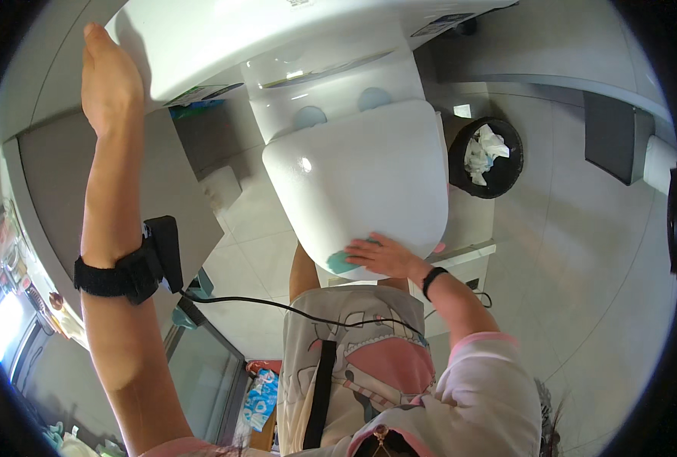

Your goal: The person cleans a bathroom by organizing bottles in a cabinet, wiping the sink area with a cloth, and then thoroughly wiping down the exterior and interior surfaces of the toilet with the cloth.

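Observation:
A white toilet lid (pixel 361 179) lies lowered in front of me, its surface glossy. My right hand (pixel 390 255) rests near its front edge, fingers over a green cloth (pixel 341 263) pressed onto the lid. Part of the cloth is hidden beneath the fingers. At the upper left, my left hand (pixel 113 84) lies against the end of a large white glossy fixture (pixel 232 30); its fingers look stretched out and I see nothing in it. Two round grey-blue discs (pixel 309 116) show behind the lid.
A black bin (pixel 506 171) with crumpled white tissues stands right of the toilet. Beside my left arm is a grey cabinet (pixel 64 167). A dark box (pixel 616 137) is on the right. A black cable (pixel 277 302) runs from my left forearm strap across my lap.

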The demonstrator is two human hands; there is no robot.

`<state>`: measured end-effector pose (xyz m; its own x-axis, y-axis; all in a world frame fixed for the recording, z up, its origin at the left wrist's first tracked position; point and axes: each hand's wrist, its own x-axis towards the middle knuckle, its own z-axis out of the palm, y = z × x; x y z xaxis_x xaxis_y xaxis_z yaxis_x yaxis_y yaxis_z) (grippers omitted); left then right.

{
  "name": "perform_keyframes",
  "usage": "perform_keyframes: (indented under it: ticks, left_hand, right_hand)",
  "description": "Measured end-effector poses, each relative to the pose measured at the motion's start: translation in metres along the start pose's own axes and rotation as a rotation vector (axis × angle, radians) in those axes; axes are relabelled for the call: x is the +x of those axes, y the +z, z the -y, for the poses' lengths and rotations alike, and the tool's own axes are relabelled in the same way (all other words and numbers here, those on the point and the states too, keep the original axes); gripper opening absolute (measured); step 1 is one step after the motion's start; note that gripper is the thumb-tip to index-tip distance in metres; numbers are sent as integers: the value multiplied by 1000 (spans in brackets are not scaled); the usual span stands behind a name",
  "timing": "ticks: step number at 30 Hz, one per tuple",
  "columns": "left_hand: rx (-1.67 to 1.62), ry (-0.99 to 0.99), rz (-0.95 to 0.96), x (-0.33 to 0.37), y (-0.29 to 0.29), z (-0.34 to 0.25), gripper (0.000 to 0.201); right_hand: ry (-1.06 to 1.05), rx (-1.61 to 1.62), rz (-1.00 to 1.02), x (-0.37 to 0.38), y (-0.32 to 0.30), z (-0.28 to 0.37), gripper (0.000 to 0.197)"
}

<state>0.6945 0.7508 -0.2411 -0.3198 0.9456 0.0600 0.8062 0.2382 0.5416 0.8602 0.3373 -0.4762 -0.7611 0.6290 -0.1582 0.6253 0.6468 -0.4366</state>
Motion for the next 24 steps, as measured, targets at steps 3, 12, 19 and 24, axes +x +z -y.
perform_keyframes:
  ticks: [3,12,19,24]
  left_hand:
    - [26,-72,15,0,-5,-2,65]
    - [-54,-39,-11,1,2,-1,66]
    - [-53,-4,-51,2,8,2,67]
    - [-33,160,-66,19,5,16,68]
  right_hand:
    - [163,-64,110,-10,-10,-37,49]
    - [797,-91,-410,40,-83,-146,52]
    - [1411,172,-442,7,-2,-4,60]
    - [2132,380,-634,47,27,49,66]
